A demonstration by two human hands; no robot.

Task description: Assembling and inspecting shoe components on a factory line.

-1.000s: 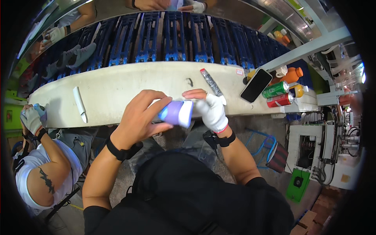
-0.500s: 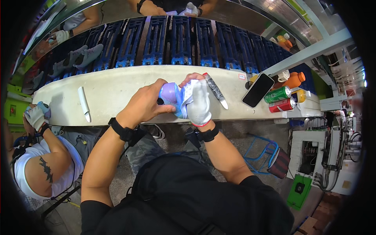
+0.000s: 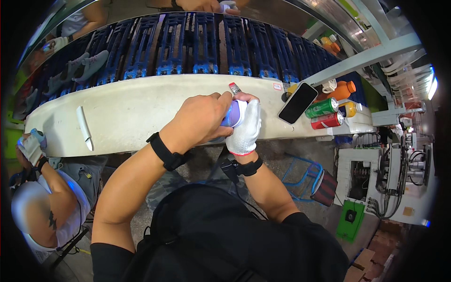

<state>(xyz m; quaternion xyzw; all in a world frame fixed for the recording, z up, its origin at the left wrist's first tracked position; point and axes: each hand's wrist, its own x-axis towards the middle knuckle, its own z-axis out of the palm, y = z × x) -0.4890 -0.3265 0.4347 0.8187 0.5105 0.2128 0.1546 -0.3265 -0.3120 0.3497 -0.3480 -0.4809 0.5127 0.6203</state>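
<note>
A small purple and blue shoe (image 3: 232, 114) is held between my two hands above the near edge of the pale worktop. Bare, my left hand (image 3: 201, 116) curls over its left side and hides much of it. My right hand (image 3: 249, 126), in a white glove that leaves the thumb and some fingertips uncovered, grips the other side. Just beyond my fingers the red end of a marker-like tube (image 3: 234, 88) shows; the rest of it is covered by my hands.
On the worktop (image 3: 141, 110), a white-handled knife (image 3: 84, 128) lies left; a phone (image 3: 298, 104), green can (image 3: 321, 108), red can (image 3: 327, 121) and bottles stand right. Behind runs a blue slatted conveyor (image 3: 169, 44) carrying grey shoes (image 3: 90, 66). At left, a co-worker's gloved hand (image 3: 32, 148) holds something bluish.
The shoe has turned in my hands, and my left hand has moved right and wrapped further over it. My hands now cover most of the tube. The whole view has shifted slightly.
</note>
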